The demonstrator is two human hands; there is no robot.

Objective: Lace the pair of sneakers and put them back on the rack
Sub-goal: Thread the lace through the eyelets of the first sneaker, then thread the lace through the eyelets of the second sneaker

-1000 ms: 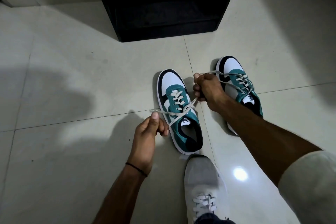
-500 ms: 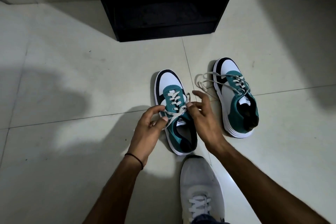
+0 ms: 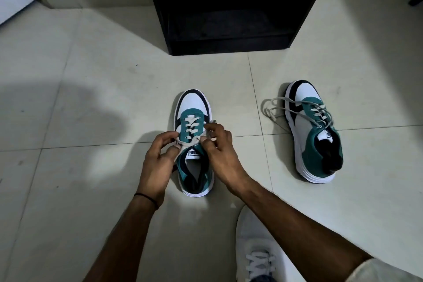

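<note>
Two teal, white and black sneakers stand on the tiled floor, toes pointing away from me. The near sneaker (image 3: 193, 107) is in the middle, with its white lace (image 3: 191, 128) crossed up the eyelets. My left hand (image 3: 158, 162) pinches one lace end at the tongue. My right hand (image 3: 219, 151) pinches the other end beside it. The second sneaker (image 3: 315, 130) stands apart to the right, its lace ends (image 3: 272, 110) lying loose on the floor to its left.
A black shoe rack (image 3: 231, 7) stands against the wall straight ahead, its low shelf dark. My own foot in a grey sneaker (image 3: 256, 247) rests at the bottom right. A light tiled floor (image 3: 91, 98) surrounds the shoes.
My hands came together from a wide pull on the lace ends to a close pinch over the near sneaker's tongue. The right hand left the area by the second sneaker.
</note>
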